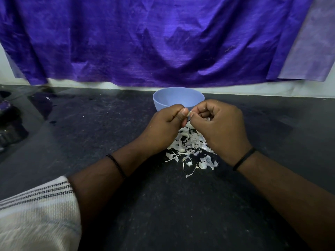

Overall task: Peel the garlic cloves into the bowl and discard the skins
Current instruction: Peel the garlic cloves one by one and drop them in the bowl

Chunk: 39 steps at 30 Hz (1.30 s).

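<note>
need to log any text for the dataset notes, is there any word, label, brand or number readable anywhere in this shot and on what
None: no word, label, brand or number can be read.
The round light blue plastic bowl is plain.
The hanging purple cloth shows only weave and creases.
The striped cream knitted sleeve carries a pattern, no letters.
The dark object at the left edge is too dim to tell.

dim, soft light; edges warped

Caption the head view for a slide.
Both hands pinch a garlic clove before a pale-blue bowl.
</note>
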Tool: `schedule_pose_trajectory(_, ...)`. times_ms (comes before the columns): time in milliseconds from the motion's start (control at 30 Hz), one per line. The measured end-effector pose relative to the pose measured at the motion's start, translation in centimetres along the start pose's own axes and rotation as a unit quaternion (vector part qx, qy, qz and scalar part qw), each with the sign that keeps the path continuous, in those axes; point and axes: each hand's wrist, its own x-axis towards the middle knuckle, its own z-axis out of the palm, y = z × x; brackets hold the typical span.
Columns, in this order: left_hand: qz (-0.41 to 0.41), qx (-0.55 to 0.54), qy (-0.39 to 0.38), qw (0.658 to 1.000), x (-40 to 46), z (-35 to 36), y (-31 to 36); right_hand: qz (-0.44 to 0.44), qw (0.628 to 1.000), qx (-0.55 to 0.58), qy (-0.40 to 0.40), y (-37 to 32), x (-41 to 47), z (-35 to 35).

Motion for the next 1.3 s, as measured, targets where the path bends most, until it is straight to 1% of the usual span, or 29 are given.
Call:
schedule_pose_trajectory(167, 0.043, 0.106, 0.021, 0.993, 0.0, -0.3, 0.4, -0.019, 1.000, -0.021, 0.014, -0.2, 0.2, 0.0)
schedule_pose_trajectory(300, 0.052, 0.130, 0.019, 0.990, 0.0, -0.3, 0.6, -0.001, 1.000, -0.024, 0.020, -0.3, 0.1, 0.1)
schedule_pose_trajectory(333, 0.047, 0.113, 0.015, 0.992, 0.1, -0.3, 0.7, 0.017, 1.000, -0.008, 0.013, -0.3, 0.1, 0.1)
schedule_pose_trajectory(400, 0.018, 0.030, -0.001, 0.999, 0.1, -0.2, 1.0, 0.069, 0.996, 0.059, -0.009, -0.3, 0.3, 0.3)
schedule_pose_trajectory(467, -0.012, -0.058, -0.029, 0.998, 0.0, -0.1, 1.4, 0.115, 0.984, 0.136, -0.028, -0.5, 0.3, 0.3)
schedule_pose_trajectory(533, -0.025, -0.103, -0.049, 0.993, -0.2, -0.2, 1.8, 0.143, 0.970, 0.193, -0.042, -0.7, 0.3, 0.4)
schedule_pose_trajectory(633, -0.036, -0.134, -0.051, 0.989, -0.1, -0.6, 1.9, 0.187, 0.956, 0.224, -0.040, -0.2, 0.4, 0.7)
schedule_pose_trajectory(700, -0.050, -0.157, -0.050, 0.985, 0.0, -0.9, 1.8, 0.206, 0.954, 0.212, -0.045, 0.3, 0.6, 0.6)
schedule_pose_trajectory(767, -0.065, -0.170, -0.049, 0.982, -0.1, -1.1, 1.7, 0.194, 0.963, 0.176, -0.058, 0.6, 0.5, 0.5)
schedule_pose_trajectory(867, -0.092, -0.178, -0.039, 0.979, -0.2, -1.2, 1.3, 0.118, 0.987, 0.087, -0.059, 1.0, 0.5, 0.2)
schedule_pose_trajectory(933, -0.101, -0.171, -0.033, 0.979, -0.2, -1.0, 1.3, 0.073, 0.996, 0.039, -0.044, 1.4, 0.6, -0.3)
schedule_pose_trajectory(1000, -0.103, -0.151, -0.028, 0.983, -0.2, -1.0, 1.3, 0.057, 0.998, 0.007, -0.029, 1.8, 1.0, -0.6)
schedule_pose_trajectory(1133, -0.105, -0.111, -0.013, 0.988, -0.3, -0.7, 1.0, 0.089, 0.993, 0.027, -0.071, 2.0, 1.3, -0.9)
schedule_pose_trajectory(1233, -0.090, -0.063, -0.002, 0.994, -0.3, -0.8, 0.9, 0.060, 0.996, -0.001, -0.069, 1.7, 1.3, -1.3)
schedule_pose_trajectory(1300, -0.078, -0.040, 0.001, 0.996, -0.3, -0.8, 0.8, 0.061, 0.996, 0.017, -0.068, 1.6, 1.4, -1.3)
